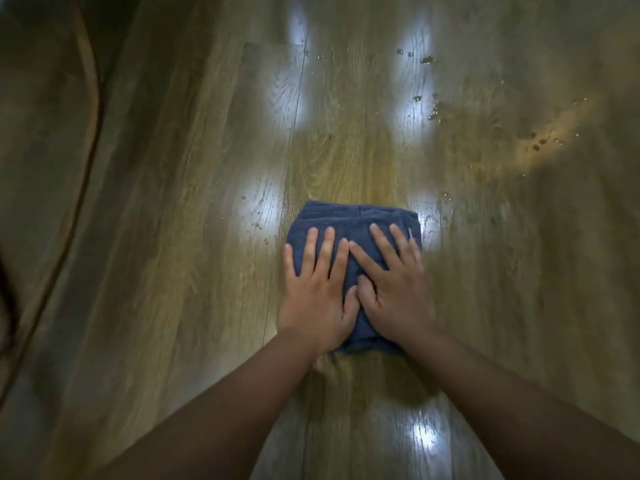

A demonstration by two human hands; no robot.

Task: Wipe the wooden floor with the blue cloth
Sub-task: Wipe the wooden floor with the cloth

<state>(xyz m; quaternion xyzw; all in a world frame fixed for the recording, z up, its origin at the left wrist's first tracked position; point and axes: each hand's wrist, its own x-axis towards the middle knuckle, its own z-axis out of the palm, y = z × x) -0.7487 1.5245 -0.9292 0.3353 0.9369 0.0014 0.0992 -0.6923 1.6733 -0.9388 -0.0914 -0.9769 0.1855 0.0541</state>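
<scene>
Head view: folded blue cloth lies flat on the wooden floor, left hand and right hand pressing it with straight, spread fingers. Soft and light, it likely bunches; flat palms on top suit it.

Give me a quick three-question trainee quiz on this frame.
1. True or false: both the left hand and the right hand press flat on the cloth.
2. Most water drops on the floor lie: A) ahead and right of the cloth, B) behind the wrists, C) on the cloth.
3. Fill in: the cloth is ____, not spread out.
Key: 1 true; 2 A; 3 folded.
</scene>
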